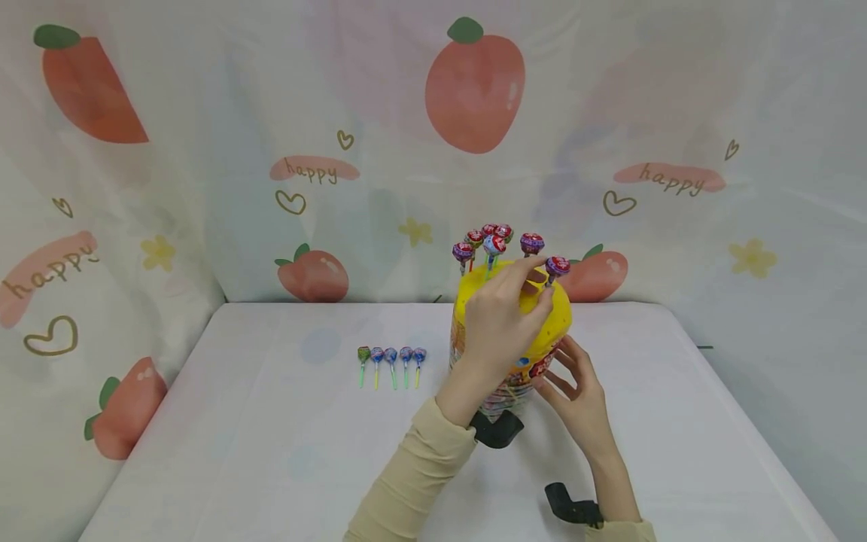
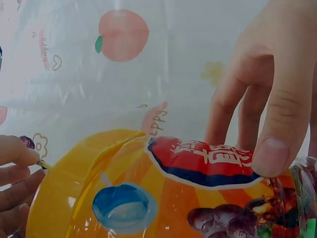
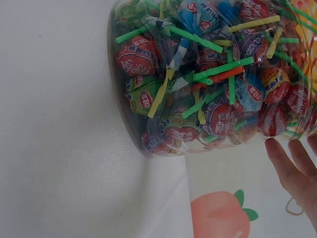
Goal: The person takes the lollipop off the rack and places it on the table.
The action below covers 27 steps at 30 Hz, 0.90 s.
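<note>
A clear jar [image 3: 223, 99] packed with wrapped lollipops stands on the table under a yellow lid [image 1: 552, 324]. Thumb and fingers of my left hand [image 1: 501, 316] pinch the stick of a purple-and-red lollipop [image 1: 558, 266] over the lid's right side; its head points up. In the left wrist view, the lollipop's yellow stick [image 2: 43, 164] shows beside the lid. My right hand [image 1: 582, 406] holds the jar's right side, thumb on the printed label [image 2: 213, 161] and fingers spread farther round. Several lollipops [image 1: 494, 245] stand upright in the lid, mostly at its back and left.
Left of the jar, several lollipops, among them a green one [image 1: 363, 353], lie in a neat row on the white tabletop [image 1: 271, 452]. A fruit-printed cloth [image 1: 379, 113] hangs behind the table. Black wrist mounts [image 1: 497, 430] sit on both wrists.
</note>
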Motion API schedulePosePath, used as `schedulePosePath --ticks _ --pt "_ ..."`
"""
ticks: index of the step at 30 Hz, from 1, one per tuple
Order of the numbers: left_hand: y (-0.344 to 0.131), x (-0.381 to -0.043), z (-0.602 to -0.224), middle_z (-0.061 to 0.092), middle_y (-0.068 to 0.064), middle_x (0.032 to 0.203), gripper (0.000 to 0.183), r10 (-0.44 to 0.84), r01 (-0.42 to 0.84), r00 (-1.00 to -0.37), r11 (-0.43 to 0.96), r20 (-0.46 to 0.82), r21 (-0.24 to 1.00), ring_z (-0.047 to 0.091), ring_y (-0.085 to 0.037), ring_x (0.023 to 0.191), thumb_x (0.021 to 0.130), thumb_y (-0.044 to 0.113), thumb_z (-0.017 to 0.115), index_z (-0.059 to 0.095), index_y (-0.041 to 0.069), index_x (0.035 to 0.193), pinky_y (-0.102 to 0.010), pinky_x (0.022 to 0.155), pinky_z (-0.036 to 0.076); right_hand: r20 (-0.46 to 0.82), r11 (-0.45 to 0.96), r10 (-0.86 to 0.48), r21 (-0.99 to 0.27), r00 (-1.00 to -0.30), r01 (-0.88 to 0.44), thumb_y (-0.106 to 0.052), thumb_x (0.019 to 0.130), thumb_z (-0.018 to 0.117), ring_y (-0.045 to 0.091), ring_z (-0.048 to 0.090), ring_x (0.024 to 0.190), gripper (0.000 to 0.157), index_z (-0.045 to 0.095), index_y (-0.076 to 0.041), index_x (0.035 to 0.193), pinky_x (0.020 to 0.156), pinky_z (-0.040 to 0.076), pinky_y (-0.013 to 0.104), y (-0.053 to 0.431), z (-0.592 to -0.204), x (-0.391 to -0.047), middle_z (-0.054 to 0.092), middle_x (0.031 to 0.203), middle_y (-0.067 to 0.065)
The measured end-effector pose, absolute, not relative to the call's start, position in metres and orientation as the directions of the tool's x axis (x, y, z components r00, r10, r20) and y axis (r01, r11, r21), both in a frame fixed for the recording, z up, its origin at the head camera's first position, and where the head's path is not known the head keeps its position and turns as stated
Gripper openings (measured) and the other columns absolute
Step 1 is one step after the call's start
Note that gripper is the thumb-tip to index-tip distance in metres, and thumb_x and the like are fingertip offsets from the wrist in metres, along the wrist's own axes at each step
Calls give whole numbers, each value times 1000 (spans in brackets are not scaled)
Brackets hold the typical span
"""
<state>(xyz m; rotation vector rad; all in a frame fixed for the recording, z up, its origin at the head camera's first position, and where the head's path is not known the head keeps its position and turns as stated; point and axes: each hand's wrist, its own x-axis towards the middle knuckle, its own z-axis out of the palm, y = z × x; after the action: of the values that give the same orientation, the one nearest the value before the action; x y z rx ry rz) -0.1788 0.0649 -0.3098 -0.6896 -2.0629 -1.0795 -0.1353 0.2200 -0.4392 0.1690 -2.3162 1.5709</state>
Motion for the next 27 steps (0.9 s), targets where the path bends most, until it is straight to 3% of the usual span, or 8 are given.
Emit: schedulePosePath --ticks 9,17,27 --pt "68 -180 -307 74 -1 93 30 122 707 -642 475 757 524 70 -9 81 89 17 66 63 10 118 -6 66 44 344 372 84 -881 -935 -291 -4 86 68 -8 41 121 76 29 -16 150 92 43 7 217 -435 -134 38 147 12" --pt "65 -180 -304 74 -3 93 31 116 709 -668 400 735 581 70 -11 84 88 14 67 63 9 118 -9 77 49 332 378 89 -884 -939 -276 -6 87 68 -10 40 121 75 28 -14 150 93 42 7 216 -435 -134 37 149 12" --pt "56 -173 -298 72 -7 94 32 92 732 -674 223 733 644 66 -14 83 87 8 67 62 8 119 -12 67 50 330 379 95 -884 -939 -272 -6 86 68 -10 40 121 76 28 -17 150 92 42 6 217 -436 -133 38 148 10"
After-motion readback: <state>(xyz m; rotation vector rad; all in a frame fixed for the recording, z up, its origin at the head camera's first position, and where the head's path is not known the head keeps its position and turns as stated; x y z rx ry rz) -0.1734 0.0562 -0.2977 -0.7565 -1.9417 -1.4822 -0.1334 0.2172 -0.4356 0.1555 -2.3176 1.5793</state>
